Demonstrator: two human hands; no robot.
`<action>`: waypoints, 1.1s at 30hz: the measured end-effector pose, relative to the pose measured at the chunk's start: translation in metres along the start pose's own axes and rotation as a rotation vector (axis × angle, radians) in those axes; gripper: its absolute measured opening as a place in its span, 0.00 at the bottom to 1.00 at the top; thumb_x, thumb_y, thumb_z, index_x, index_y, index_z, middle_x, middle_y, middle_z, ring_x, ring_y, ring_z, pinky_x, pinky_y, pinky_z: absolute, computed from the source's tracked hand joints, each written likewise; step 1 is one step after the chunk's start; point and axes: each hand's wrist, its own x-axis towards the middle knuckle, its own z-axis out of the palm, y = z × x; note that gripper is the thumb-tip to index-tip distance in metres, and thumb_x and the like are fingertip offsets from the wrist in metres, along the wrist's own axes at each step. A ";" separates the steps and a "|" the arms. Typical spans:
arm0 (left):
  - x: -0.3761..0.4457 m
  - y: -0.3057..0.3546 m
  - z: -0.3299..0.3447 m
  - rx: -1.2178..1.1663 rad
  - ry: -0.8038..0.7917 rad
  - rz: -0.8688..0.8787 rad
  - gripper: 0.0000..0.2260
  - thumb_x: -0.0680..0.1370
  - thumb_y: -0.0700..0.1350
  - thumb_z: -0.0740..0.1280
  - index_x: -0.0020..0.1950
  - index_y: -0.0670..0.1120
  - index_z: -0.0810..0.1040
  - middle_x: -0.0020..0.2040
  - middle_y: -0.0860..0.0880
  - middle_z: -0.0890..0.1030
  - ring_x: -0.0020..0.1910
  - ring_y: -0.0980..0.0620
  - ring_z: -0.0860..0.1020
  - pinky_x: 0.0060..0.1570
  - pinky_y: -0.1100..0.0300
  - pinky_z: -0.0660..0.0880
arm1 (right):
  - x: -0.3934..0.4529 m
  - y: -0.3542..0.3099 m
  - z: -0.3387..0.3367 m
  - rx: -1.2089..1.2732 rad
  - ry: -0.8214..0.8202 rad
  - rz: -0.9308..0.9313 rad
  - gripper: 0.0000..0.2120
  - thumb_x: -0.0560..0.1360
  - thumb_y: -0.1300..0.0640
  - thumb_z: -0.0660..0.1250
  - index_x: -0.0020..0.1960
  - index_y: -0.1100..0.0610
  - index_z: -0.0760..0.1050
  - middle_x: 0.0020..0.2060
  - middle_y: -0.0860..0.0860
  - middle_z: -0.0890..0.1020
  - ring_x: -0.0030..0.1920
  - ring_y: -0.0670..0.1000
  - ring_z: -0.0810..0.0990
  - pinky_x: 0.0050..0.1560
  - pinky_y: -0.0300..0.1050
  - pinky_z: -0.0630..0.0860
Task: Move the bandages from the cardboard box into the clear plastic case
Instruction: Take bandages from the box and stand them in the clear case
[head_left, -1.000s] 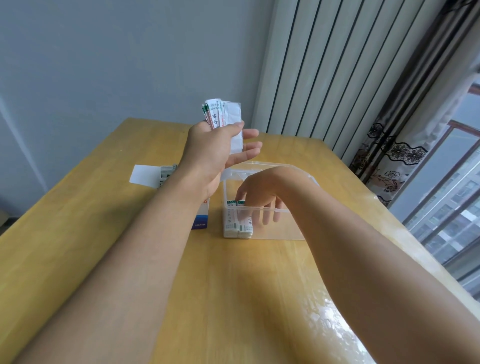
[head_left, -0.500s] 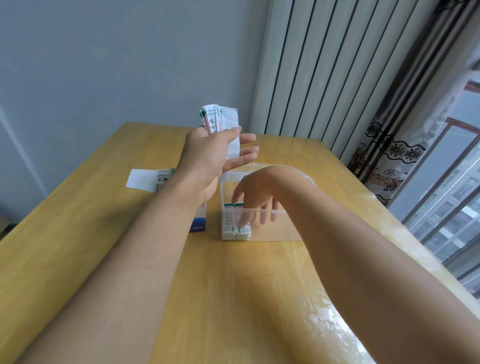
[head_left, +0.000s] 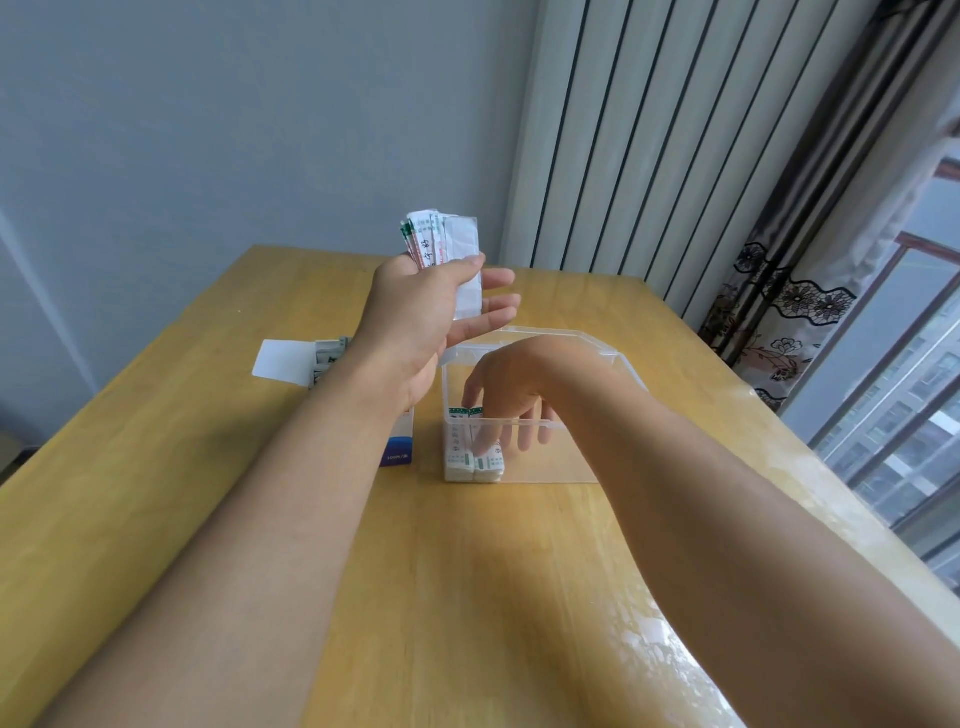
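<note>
My left hand (head_left: 422, 322) is raised above the table and holds a fanned bundle of wrapped bandages (head_left: 441, 244) between thumb and fingers. Below it stands the clear plastic case (head_left: 571, 467), open at the top. My right hand (head_left: 511, 395) reaches down into the case, its fingers pointing down and touching the upright stack of bandages (head_left: 472, 447) in the case's near left corner. The blue and white cardboard box (head_left: 399, 441) lies left of the case, largely hidden by my left forearm, with its white flap (head_left: 283, 361) open and more bandages showing inside.
Everything sits on a wooden table (head_left: 208, 467), which has a glossy patch near its right edge. A grey wall lies behind, a ribbed white panel and patterned curtain (head_left: 779, 291) to the right, then a window.
The view has shifted slightly. My right hand's fingers have pressed a little deeper against the stack in the case. My left hand holds the bundle in about the same place.
</note>
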 end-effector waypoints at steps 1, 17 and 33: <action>0.000 0.000 0.000 0.002 -0.001 0.001 0.17 0.83 0.39 0.64 0.72 0.42 0.71 0.50 0.42 0.86 0.45 0.44 0.87 0.44 0.54 0.84 | -0.001 0.000 0.000 -0.005 -0.001 -0.005 0.34 0.73 0.47 0.77 0.75 0.50 0.68 0.47 0.51 0.87 0.48 0.56 0.87 0.57 0.58 0.82; 0.001 -0.001 0.000 0.001 0.001 -0.005 0.17 0.83 0.39 0.64 0.73 0.42 0.70 0.50 0.41 0.86 0.46 0.44 0.87 0.45 0.52 0.84 | 0.012 -0.003 0.002 0.009 -0.024 0.046 0.39 0.69 0.39 0.78 0.74 0.51 0.68 0.46 0.54 0.88 0.46 0.57 0.88 0.58 0.60 0.81; -0.001 -0.002 -0.001 0.044 -0.033 -0.093 0.07 0.82 0.36 0.64 0.60 0.38 0.77 0.43 0.41 0.83 0.37 0.48 0.85 0.40 0.55 0.83 | -0.062 0.049 0.001 0.522 0.565 -0.141 0.14 0.85 0.55 0.58 0.68 0.50 0.76 0.47 0.49 0.87 0.43 0.49 0.86 0.44 0.49 0.84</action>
